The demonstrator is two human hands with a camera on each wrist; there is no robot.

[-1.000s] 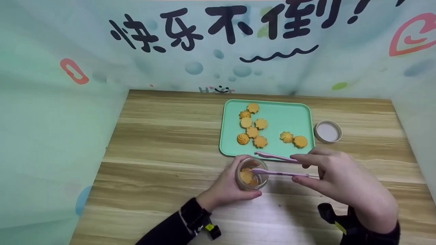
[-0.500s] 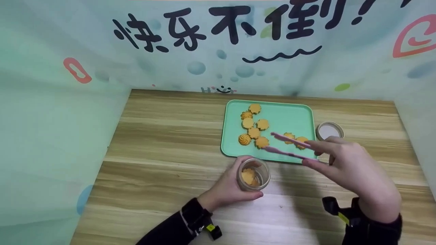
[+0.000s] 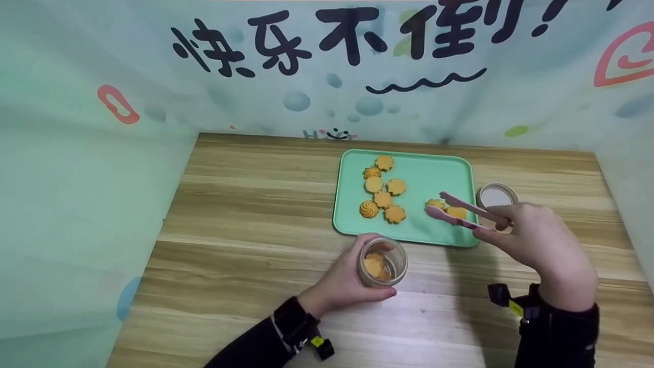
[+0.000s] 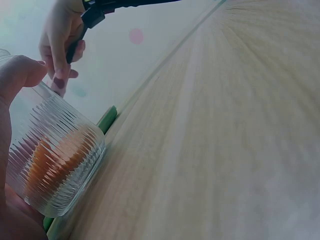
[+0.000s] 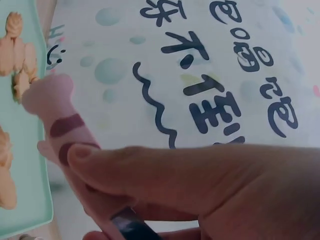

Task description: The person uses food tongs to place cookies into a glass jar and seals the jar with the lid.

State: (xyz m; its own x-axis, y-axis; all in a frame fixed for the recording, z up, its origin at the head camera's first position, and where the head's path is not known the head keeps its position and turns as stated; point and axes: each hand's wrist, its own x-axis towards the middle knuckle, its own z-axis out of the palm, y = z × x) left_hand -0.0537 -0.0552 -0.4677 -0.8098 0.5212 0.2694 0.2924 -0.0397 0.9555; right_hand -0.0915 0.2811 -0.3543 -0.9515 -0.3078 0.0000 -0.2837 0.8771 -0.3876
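My left hand grips a clear ribbed glass jar that stands with its mouth up. Cookies lie in the bottom of the jar. Between thumb and fingers my right hand holds pink tongs, their tips spread apart with nothing between them. Those tips overlap two cookies at the right side of the green tray in the head view. In the right wrist view the thumb presses along one striped arm of the tongs.
Several more cookies form a cluster on the left half of the tray, some with a swirled top. A round lid lies just right of the tray, partly behind the right hand. A printed cloth rises at the table's back edge.
My right hand has carried the tongs from the jar's mouth up and right, over the tray's right-hand cookies. The left hand and jar have stayed in place.
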